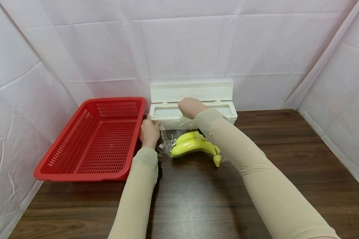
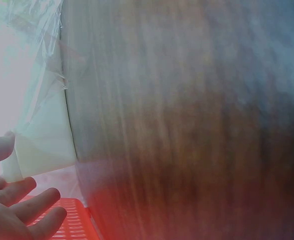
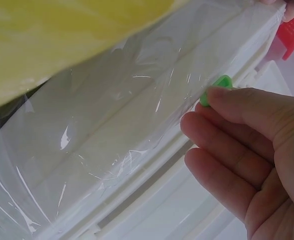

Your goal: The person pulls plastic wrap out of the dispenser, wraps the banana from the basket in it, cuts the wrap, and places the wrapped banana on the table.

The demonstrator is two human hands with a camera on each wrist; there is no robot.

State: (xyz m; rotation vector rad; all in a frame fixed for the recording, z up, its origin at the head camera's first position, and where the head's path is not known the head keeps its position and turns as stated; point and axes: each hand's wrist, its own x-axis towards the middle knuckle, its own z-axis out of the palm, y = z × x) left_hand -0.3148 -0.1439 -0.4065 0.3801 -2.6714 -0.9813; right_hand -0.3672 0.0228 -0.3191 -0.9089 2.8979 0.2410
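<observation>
A white cling film dispenser stands against the back wall, its lid raised. My left hand steadies the dispenser's left end, thumb at the front and index finger along the end. Over the dispenser's top is my right hand, pinching a small green slide cutter between thumb and index finger. Clear cling film stretches from the dispenser down its front, and wrinkled film surrounds a bunch of yellow bananas in front. The right forearm partly hides the dispenser's right side.
A red plastic basket with slotted walls sits on the left, right beside the left hand and forearm. All of this stands on a dark wooden table. White sheeting hangs behind and at both sides.
</observation>
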